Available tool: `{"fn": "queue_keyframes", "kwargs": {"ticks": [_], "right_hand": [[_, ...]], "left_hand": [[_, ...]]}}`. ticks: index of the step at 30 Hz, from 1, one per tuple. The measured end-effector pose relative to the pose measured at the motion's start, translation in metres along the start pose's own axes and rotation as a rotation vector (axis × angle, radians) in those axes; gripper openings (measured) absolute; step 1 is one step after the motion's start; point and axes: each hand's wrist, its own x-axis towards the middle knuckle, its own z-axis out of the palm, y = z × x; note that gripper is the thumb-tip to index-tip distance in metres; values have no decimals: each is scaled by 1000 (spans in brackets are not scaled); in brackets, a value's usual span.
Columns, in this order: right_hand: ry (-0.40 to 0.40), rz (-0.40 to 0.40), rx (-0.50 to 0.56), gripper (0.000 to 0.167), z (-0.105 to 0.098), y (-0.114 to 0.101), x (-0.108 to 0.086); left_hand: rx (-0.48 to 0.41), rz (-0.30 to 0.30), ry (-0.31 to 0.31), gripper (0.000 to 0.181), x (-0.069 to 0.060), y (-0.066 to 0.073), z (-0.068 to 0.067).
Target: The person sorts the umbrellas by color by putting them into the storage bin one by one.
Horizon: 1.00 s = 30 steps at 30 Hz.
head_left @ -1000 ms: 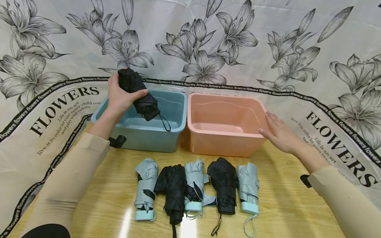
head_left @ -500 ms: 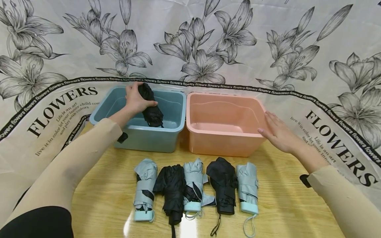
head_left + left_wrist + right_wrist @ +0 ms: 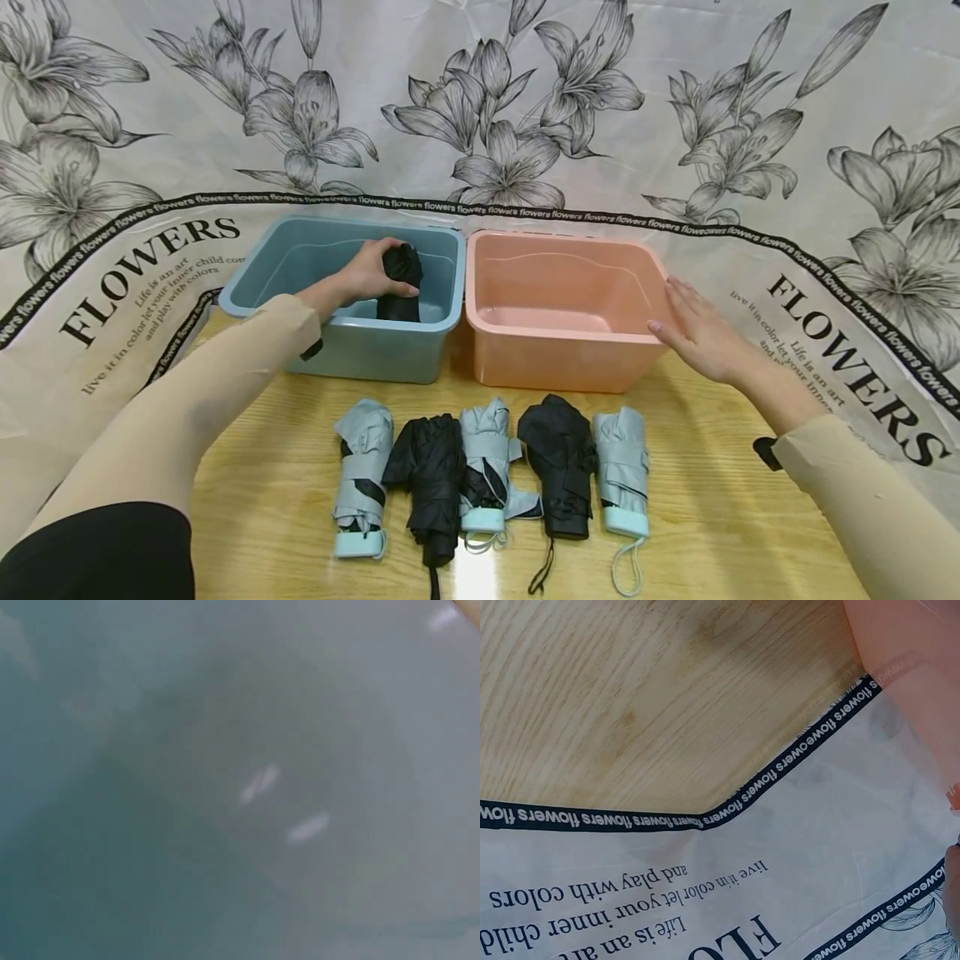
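Gripped between the thumb and fingers of the left hand [image 3: 366, 272], a folded black umbrella [image 3: 399, 308] was inside the blue bin [image 3: 371, 350], near its front right corner; the bin's front wall hid the lower end, so whether it touched the bottom could not be told. The right hand [image 3: 697, 333] held nothing, its straight fingers resting against the right end of the pink bin [image 3: 555, 362]. Both bins stood side by side toward the far edge of the tabletop [image 3: 720, 508], blue nearer the far left corner. Closer to the near edge, five more lay in a row, handles toward that edge: left grey umbrella [image 3: 366, 458], left black umbrella [image 3: 437, 475], middle grey umbrella [image 3: 483, 446], right black umbrella [image 3: 561, 467] and right grey umbrella [image 3: 622, 462]. Behind the bins hung a flower-printed cloth [image 3: 510, 108].
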Motion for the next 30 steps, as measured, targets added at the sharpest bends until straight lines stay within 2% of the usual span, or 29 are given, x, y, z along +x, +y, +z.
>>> {"fn": "queue_keyframes", "kwargs": {"ticks": [3, 8, 14, 21, 27, 30], "right_hand": [[1, 0, 5, 82, 0, 0, 0], [-2, 5, 6, 82, -1, 0, -1], [-8, 10, 5, 82, -2, -2, -2], [-5, 6, 2, 82, -3, -4, -1], [-8, 10, 2, 82, -3, -4, -1], [-12, 11, -3, 82, -3, -4, 0]], "left_hand": [[32, 22, -46, 86, 2, -2, 3], [98, 48, -83, 83, 6, -4, 7], [123, 43, -121, 76, 6, -7, 8], [194, 48, -214, 66, 10, -12, 5], [147, -4, -270, 75, 15, -19, 6], [103, -30, -304, 75, 11, -19, 5]]}}
